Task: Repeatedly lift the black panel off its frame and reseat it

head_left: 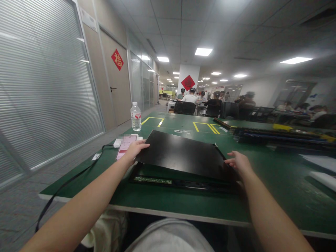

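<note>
A thin black flat panel [183, 150] with a matte top is tilted above the green table, its left side raised. My left hand [135, 151] is closed on its left edge, thumb on top and the other fingers underneath. At the right edge is my right hand [240, 163], its fingers stretched and apart, with the fingertips at the rim; its lower part is blurred. Beneath the panel's near side lies a dark narrow frame [194, 184]. Set along that frame is a green circuit board strip [152, 180]. Most of what lies under the panel is hidden.
A phone [125, 147] and white charger with a black cable [76, 173] lie to the left. Behind them stands a water bottle [135, 117]. Dark strips [262, 134] are piled at the right, with white sheets [319, 162] nearer. People sit in the background.
</note>
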`<act>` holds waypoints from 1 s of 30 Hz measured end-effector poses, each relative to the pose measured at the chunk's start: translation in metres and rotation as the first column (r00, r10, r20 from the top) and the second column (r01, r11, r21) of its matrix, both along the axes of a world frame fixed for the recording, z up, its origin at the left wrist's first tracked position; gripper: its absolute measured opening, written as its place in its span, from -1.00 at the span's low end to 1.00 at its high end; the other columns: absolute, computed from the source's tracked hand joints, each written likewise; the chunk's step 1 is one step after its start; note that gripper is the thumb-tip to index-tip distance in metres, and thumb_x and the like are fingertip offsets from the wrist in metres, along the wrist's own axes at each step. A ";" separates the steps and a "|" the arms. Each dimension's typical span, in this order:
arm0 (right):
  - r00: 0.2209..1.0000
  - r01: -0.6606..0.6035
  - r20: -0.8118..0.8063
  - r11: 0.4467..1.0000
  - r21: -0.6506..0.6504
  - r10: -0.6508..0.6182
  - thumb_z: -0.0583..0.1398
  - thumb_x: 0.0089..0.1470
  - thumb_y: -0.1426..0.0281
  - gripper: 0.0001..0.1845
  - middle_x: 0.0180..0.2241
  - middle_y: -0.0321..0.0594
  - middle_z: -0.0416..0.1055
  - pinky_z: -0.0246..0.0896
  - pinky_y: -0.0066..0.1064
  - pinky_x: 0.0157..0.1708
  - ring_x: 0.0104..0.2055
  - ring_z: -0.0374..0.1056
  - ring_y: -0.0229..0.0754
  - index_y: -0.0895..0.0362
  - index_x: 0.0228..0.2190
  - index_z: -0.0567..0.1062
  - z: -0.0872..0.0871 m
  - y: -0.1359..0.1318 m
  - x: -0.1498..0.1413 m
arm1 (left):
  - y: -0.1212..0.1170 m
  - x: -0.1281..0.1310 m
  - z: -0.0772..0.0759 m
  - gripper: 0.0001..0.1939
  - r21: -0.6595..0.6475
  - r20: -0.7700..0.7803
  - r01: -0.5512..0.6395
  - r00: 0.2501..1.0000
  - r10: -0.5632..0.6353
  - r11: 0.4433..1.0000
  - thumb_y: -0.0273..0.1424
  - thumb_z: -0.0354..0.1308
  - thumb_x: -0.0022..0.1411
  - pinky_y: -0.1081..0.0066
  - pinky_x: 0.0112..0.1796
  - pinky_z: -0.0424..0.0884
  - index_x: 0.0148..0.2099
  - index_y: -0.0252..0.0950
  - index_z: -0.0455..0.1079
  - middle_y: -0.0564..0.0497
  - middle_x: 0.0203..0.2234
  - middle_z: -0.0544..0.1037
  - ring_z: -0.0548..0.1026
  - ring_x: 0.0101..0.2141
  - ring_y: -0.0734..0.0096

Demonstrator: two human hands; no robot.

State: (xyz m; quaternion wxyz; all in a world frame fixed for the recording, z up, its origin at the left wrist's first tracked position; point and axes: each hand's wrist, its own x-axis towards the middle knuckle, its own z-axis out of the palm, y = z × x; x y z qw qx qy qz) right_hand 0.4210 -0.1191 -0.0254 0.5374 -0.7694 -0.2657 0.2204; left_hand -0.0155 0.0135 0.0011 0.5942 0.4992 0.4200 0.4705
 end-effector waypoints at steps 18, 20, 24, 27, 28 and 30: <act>0.932 0.023 0.359 0.980 -0.196 0.050 0.14 0.02 0.24 -0.70 -0.47 -0.18 0.59 0.22 -0.38 -0.45 -0.45 0.42 -0.13 0.09 -0.25 0.55 -0.012 0.000 0.016 | -0.008 0.005 0.000 -0.63 -0.011 -0.119 0.061 0.991 -0.062 0.998 -0.37 0.39 -0.31 0.34 -0.42 0.42 -0.33 -0.32 0.51 -0.01 -0.54 0.62 0.55 -0.53 0.26; 0.925 0.030 0.377 0.978 -0.206 0.051 0.14 0.02 0.23 -0.71 -0.46 -0.19 0.59 0.21 -0.38 -0.45 -0.43 0.42 -0.12 0.08 -0.26 0.55 -0.012 0.000 0.016 | -0.007 0.005 -0.001 -0.65 -0.007 -0.130 0.062 0.989 -0.063 0.998 -0.37 0.39 -0.33 0.34 -0.42 0.42 -0.37 -0.32 0.50 -0.01 -0.56 0.62 0.54 -0.54 0.27; 0.914 0.037 0.402 0.974 -0.223 0.057 0.14 0.02 0.24 -0.74 -0.45 -0.22 0.59 0.18 -0.37 -0.46 -0.42 0.43 -0.11 0.05 -0.28 0.54 -0.011 0.000 0.014 | -0.006 0.005 -0.002 -0.68 0.006 -0.172 0.058 0.984 -0.056 0.998 -0.36 0.38 -0.31 0.32 -0.41 0.42 -0.38 -0.32 0.50 0.00 -0.57 0.61 0.55 -0.53 0.24; 0.910 0.037 0.410 0.974 -0.224 0.060 0.15 0.01 0.25 -0.75 -0.45 -0.21 0.59 0.17 -0.37 -0.48 -0.43 0.43 -0.11 0.06 -0.29 0.54 -0.009 0.000 0.012 | -0.006 0.005 -0.002 -0.68 0.003 -0.194 0.050 0.980 -0.049 0.999 -0.37 0.37 -0.30 0.31 -0.40 0.42 -0.38 -0.32 0.50 0.00 -0.57 0.60 0.55 -0.52 0.23; 0.910 0.037 0.411 0.974 -0.223 0.060 0.15 0.01 0.25 -0.75 -0.46 -0.21 0.59 0.17 -0.37 -0.49 -0.43 0.43 -0.11 0.06 -0.29 0.54 -0.009 -0.001 0.011 | -0.006 0.005 -0.002 -0.69 0.004 -0.198 0.050 0.979 -0.048 0.999 -0.37 0.37 -0.31 0.31 -0.40 0.42 -0.39 -0.32 0.50 0.00 -0.57 0.60 0.55 -0.52 0.23; 0.908 0.037 0.414 0.974 -0.225 0.061 0.16 0.01 0.25 -0.75 -0.46 -0.20 0.59 0.16 -0.38 -0.50 -0.43 0.43 -0.11 0.06 -0.29 0.55 -0.007 -0.002 0.010 | -0.006 0.005 -0.002 -0.70 0.012 -0.200 0.055 0.978 -0.052 0.998 -0.37 0.37 -0.30 0.31 -0.40 0.42 -0.40 -0.32 0.50 -0.01 -0.57 0.60 0.55 -0.52 0.23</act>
